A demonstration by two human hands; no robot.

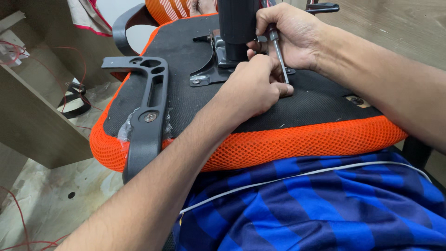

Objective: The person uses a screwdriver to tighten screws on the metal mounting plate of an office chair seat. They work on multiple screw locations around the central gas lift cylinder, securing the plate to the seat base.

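With the upturned chair seat [186,56] across the lap, the right hand [290,39] grips a hex key [278,56] at the metal plate [213,69], the left hand [253,90] curled beside it pinching the bolt spot, apparently mid-tightening; next calls for steady turning.

This looks like a room in a home used as a makeshift workshop. Left of the upturned orange office chair seat [297,144] stands bare plywood furniture [32,116], with loose red wires [18,51] and a dusty, scuffed floor [55,195] below it.
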